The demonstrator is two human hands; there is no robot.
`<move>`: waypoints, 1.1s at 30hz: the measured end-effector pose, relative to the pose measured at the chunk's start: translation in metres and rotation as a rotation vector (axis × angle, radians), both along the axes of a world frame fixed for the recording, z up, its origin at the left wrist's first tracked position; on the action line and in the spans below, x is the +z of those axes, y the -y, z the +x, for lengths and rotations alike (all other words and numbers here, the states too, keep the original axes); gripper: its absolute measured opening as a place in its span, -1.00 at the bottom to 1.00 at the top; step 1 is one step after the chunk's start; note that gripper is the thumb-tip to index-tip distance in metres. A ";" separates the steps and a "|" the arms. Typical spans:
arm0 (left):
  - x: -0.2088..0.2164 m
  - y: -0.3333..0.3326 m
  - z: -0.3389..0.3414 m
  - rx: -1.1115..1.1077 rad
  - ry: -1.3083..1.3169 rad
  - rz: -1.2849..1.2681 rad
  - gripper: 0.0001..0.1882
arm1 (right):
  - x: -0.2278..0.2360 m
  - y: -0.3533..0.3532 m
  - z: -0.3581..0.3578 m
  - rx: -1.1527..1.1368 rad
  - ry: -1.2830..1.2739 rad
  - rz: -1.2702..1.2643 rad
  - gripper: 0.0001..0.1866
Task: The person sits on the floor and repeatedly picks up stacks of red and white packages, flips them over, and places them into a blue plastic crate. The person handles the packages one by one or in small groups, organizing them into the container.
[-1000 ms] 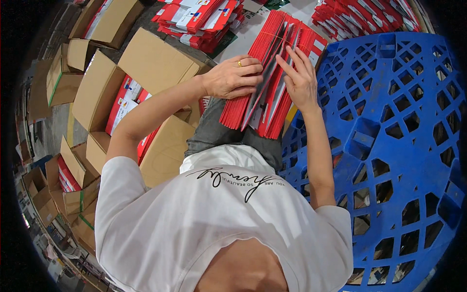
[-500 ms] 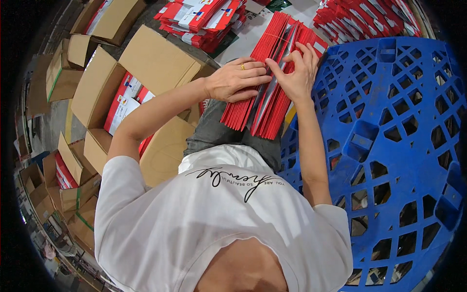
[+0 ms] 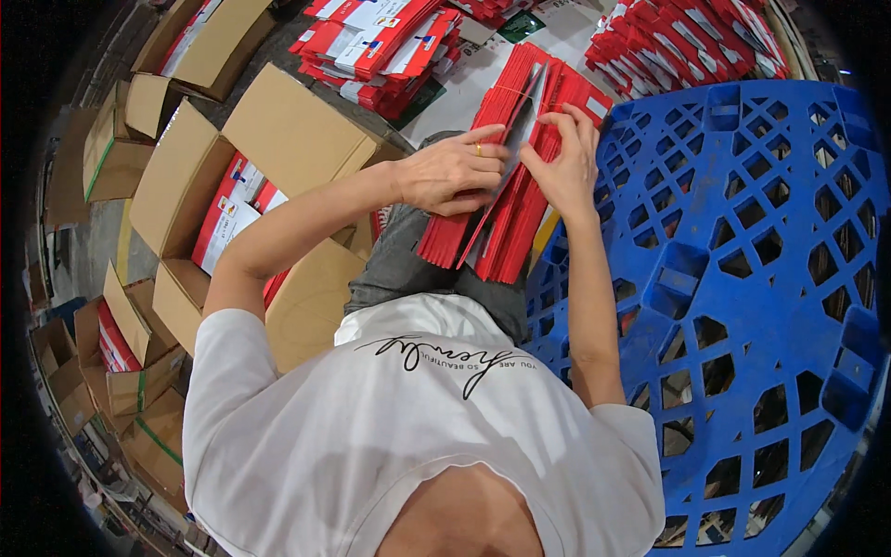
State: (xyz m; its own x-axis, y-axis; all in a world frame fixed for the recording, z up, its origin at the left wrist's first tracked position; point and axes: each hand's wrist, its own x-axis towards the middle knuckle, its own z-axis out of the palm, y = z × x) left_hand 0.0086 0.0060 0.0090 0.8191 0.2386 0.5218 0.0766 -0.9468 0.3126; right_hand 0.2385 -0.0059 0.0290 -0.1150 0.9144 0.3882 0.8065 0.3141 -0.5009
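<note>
A thick bundle of red folded card sleeves (image 3: pixel 512 237) lies across my lap, edges up, with a thin band round its far part. Near its middle the bundle is parted, showing grey-white inner faces (image 3: pixel 522 139). My left hand (image 3: pixel 452 174) has its bent fingers over the left part, fingertips at the gap; a ring is on one finger. On the right part, my right hand (image 3: pixel 568 162) grips with its thumb at the gap and its fingers curled over the top. The undersides of the left fingers are hidden.
At my left stands an open carton (image 3: pixel 176 181) holding red and white sleeves, with more cartons (image 3: pixel 200 46) beyond. Stacks of red and white sleeves (image 3: pixel 371 46) (image 3: pixel 682 46) lie ahead. A blue plastic pallet (image 3: pixel 710 306) rises close by my right arm.
The gap in the bundle has widened toward its far end. My left hand's fingers have bent more, and the bundle's near end sits slightly lower in view.
</note>
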 end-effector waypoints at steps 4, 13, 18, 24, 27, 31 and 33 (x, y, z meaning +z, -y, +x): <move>0.021 0.010 0.007 -0.051 -0.119 -0.127 -0.77 | -0.015 -0.007 0.012 0.057 0.009 0.014 -0.51; 0.014 0.005 -0.001 -0.086 -0.125 -0.232 -0.72 | -0.006 -0.004 0.006 0.040 -0.056 -0.007 -0.55; 0.008 0.002 0.004 -0.151 -0.092 -0.237 -0.76 | 0.001 0.000 0.008 0.039 -0.028 -0.008 -0.55; 0.012 0.009 0.007 -0.128 -0.111 -0.280 -0.69 | 0.002 -0.001 0.008 0.005 0.009 0.017 -0.53; 0.019 0.011 0.001 -0.086 -0.175 -0.296 -0.71 | 0.004 -0.005 0.006 0.009 0.001 0.036 -0.52; 0.003 0.013 0.004 -0.099 -0.133 -0.218 -0.72 | -0.014 0.000 0.017 0.026 0.025 -0.029 -0.50; 0.003 0.016 0.005 -0.089 -0.146 -0.225 -0.66 | -0.020 0.003 0.028 0.045 -0.013 -0.039 -0.52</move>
State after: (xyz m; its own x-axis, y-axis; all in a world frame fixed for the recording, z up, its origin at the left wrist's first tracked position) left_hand 0.0132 -0.0102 0.0122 0.9046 0.2587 0.3387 0.0561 -0.8601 0.5070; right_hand 0.2661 -0.0091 0.0094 -0.1515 0.9228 0.3542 0.7853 0.3300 -0.5238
